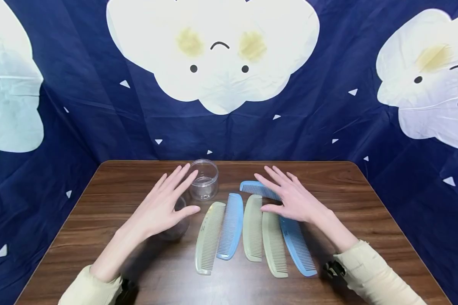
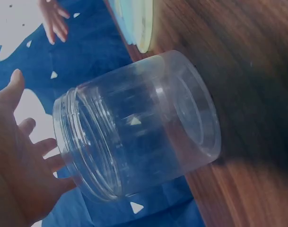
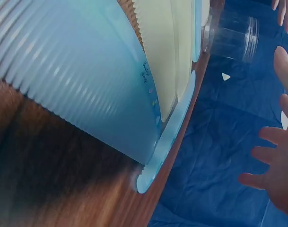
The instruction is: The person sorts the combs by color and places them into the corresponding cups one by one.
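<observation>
My left hand (image 1: 163, 208) hovers with fingers spread over a clear plastic jar (image 1: 177, 228), which it partly hides in the head view. The left wrist view shows this jar (image 2: 139, 127) lidless, its threaded rim towards my fingers. A second clear jar (image 1: 205, 190) stands just beyond my left fingertips. My right hand (image 1: 295, 197), fingers also spread, is above the combs and holds nothing. Beneath it lie a blue comb (image 1: 298, 248) and a crosswise blue comb (image 1: 257, 187). Further left are pale green combs (image 1: 253, 231) and another blue comb (image 1: 231, 224).
All of this lies on a brown wood-grain table (image 1: 366, 220) with rounded far corners. Dark blue cloth (image 1: 229, 131) printed with white clouds and small triangles hangs behind the table and along both sides.
</observation>
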Available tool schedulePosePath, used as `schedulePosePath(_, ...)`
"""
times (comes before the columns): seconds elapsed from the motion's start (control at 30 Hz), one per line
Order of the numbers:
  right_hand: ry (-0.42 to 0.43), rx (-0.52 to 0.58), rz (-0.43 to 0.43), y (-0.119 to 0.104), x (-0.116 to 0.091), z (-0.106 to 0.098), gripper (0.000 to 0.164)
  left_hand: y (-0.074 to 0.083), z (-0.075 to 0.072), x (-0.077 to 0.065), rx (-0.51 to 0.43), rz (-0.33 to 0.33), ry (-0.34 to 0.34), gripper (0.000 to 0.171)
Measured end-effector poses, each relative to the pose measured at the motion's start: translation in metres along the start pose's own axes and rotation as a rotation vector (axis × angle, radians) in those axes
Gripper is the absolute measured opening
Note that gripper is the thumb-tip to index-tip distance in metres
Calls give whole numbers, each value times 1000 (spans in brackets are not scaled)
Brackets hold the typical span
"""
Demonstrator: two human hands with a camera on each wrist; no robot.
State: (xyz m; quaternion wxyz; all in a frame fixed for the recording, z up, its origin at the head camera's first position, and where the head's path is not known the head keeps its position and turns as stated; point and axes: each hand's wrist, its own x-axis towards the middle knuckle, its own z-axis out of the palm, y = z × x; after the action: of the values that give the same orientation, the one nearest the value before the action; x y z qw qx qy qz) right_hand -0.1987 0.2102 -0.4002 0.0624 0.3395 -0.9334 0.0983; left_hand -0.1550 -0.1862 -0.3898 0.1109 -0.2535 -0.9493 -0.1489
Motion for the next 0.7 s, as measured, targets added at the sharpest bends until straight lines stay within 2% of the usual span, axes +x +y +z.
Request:
schedulePosePath(0.3,30,21,80,0,-6,2,89,-8,1,-13,-88,-85,52,92)
schedulePosePath(0.47,42,51,140,-1,-11,4,90,-12,-1,-21,-134,-157,41,91)
schedulePosePath(0.7,38,74,264,-4,-21,10,90,-17,0,-31,-191,-251,-12,93)
